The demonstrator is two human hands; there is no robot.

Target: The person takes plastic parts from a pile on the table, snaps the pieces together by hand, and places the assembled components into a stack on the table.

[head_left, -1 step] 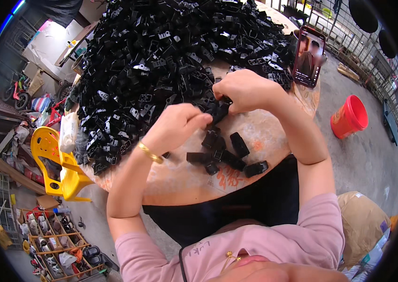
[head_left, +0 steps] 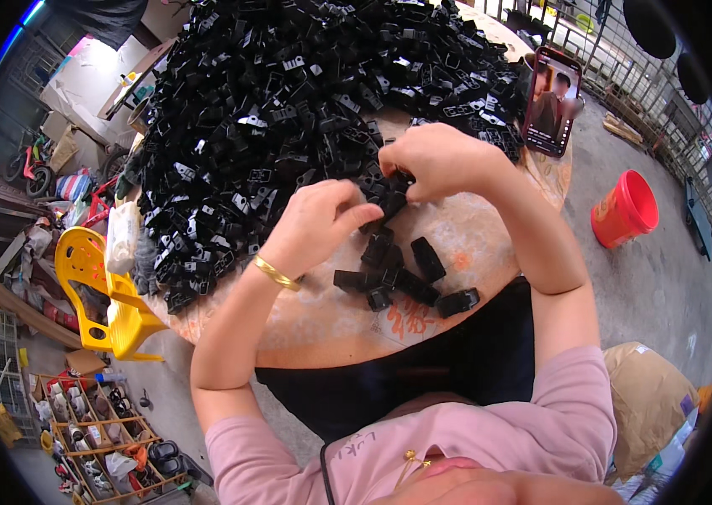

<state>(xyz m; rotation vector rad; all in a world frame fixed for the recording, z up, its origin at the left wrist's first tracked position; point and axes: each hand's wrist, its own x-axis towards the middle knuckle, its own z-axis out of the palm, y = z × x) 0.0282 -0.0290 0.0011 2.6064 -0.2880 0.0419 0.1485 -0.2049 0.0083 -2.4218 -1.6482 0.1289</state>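
A big heap of small black plastic parts (head_left: 263, 109), some showing pale metal-like pieces, covers the far side of the table. My right hand (head_left: 444, 164) is bent down at the heap's near edge, its fingers closed on a black plastic part (head_left: 400, 178); the fingertips are partly hidden. To its left, my left hand (head_left: 314, 220) hovers by the heap with the thumb apart from the curled fingers, and I see nothing between them. Below both hands lie several black blocky pieces (head_left: 415, 286) in a loose cluster. Another black piece (head_left: 394, 204) sits just under my right hand.
The table (head_left: 314, 332) has a patterned, peach-coloured cover. A phone (head_left: 553, 101) stands upright at its right edge. On the floor are a red bucket (head_left: 625, 209) at right, a yellow chair (head_left: 112, 295) at left and a shoe rack (head_left: 108, 438) at lower left.
My left hand has shifted slightly up and right, and its thumb has parted from the fingers. The right hand has hardly moved.
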